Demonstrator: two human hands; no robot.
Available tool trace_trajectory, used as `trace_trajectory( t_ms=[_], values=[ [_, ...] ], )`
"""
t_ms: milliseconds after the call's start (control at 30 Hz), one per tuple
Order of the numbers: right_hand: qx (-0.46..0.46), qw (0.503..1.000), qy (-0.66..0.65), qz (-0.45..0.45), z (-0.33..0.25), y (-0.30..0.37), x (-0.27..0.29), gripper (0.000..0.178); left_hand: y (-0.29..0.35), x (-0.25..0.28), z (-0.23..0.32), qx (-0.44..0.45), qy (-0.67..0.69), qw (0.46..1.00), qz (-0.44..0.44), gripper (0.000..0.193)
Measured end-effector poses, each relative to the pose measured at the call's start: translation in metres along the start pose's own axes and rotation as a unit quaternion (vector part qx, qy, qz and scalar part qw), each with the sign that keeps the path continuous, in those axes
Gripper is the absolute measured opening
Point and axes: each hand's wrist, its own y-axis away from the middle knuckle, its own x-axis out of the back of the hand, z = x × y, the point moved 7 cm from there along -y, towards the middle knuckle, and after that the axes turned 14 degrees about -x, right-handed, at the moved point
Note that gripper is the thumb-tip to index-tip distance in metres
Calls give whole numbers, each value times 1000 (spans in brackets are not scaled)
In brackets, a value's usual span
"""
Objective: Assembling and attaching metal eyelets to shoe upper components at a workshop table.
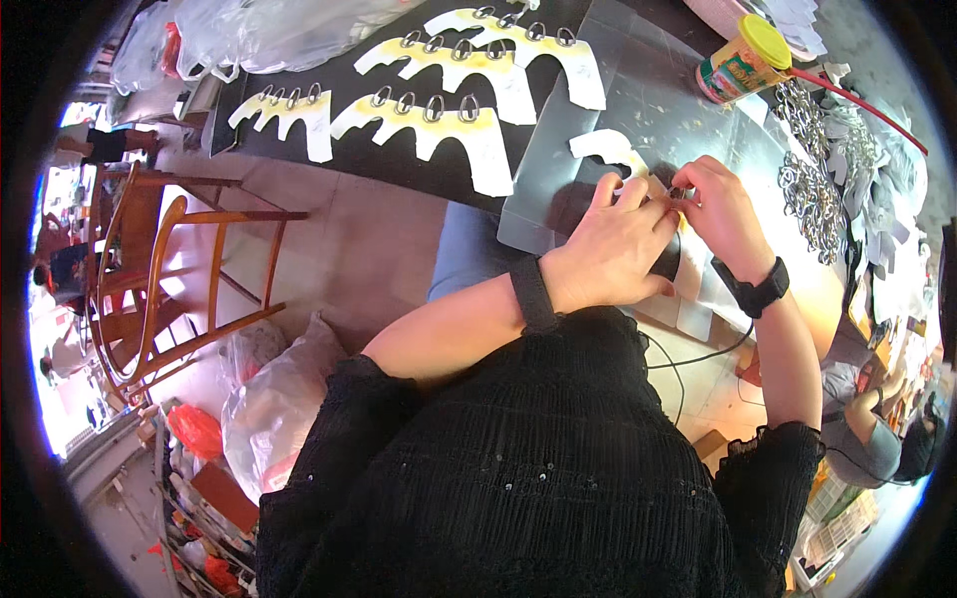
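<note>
My left hand (623, 244) rests over a white scalloped strip (610, 148) with yellow smears, its fingers closed on the strip's near part. Close against it, my right hand (726, 207) is pinched at the same strip. The fingers hide whatever is between its fingertips. Both hands are above a grey sheet (543, 189) on the table. Several similar white strips (483, 164) lie to the left, with metal rings (436, 108) standing along their yellow-smeared edges. A pile of loose metal rings and buckles (805, 174) lies right of my right hand.
Beyond my hands is a tub (743, 62) with a yellow lid, a red stick (857, 105) beside it. White cut pieces (897, 189) heap up at the right. Plastic bags (269, 35) sit at the far left. A wooden chair (169, 279) stands left; another person (872, 439) is at right.
</note>
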Motion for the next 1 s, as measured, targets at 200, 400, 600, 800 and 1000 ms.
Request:
trace_trajectory(
  t_ms=[200, 400, 600, 800, 1000],
  values=[
    [2, 1000, 25, 4, 0, -2, -1, 16, -2, 1, -3, 18, 29, 999, -4, 74],
    [3, 999, 49, 10, 1, -3, -1, 16, -2, -2, -2, 11, 38, 999, 12, 73],
    [8, 999, 33, 3, 2, -3, -1, 13, -3, 5, -4, 34, 17, 999, 11, 69],
    [-6, 999, 39, 0, 1, -2, -1, 16, 2, 23, -5, 34, 0, 999, 22, 62],
    [-24, 999, 22, 4, -4, -3, 1, 20, 18, 14, -2, 48, -15, 999, 7, 61]
  ],
)
